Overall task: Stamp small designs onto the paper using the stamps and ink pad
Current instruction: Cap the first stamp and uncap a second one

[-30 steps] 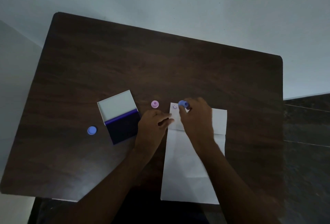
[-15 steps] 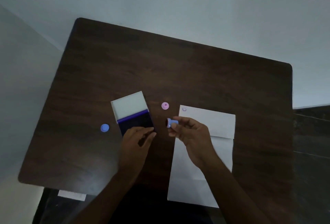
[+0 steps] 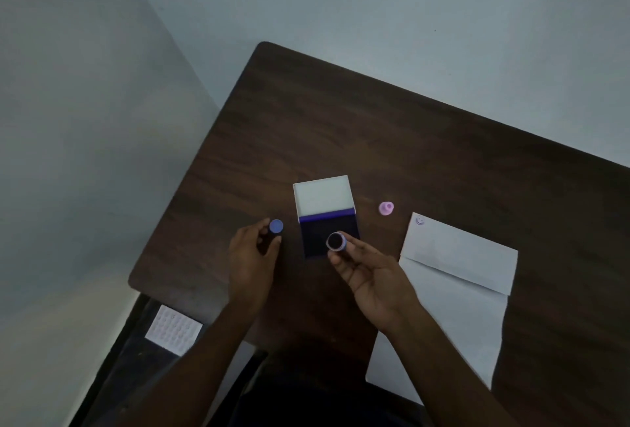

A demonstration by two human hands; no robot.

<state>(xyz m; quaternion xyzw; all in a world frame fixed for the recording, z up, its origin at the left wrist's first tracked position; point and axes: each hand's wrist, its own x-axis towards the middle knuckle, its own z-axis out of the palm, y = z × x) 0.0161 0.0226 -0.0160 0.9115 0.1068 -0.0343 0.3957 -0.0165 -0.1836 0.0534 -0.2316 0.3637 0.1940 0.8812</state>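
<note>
My right hand holds a small blue stamp by its body, its dark inked face turned up toward me, over the near edge of the open ink pad. The pad's white lid lies open behind it. My left hand is left of the pad, thumb and fingers closed around a round blue cap. A pink stamp stands right of the pad. The folded white paper lies at the right, with one small smiley print in its far left corner.
Everything rests on a dark wooden table, whose left corner is close to my left hand. A white dotted sheet lies below the table edge at the lower left. Pale walls stand behind and to the left.
My right hand lifted the blue stamp off the paper and carried it left over the ink pad, face up. My left hand left the paper and reached the blue cap. The view swung left.
</note>
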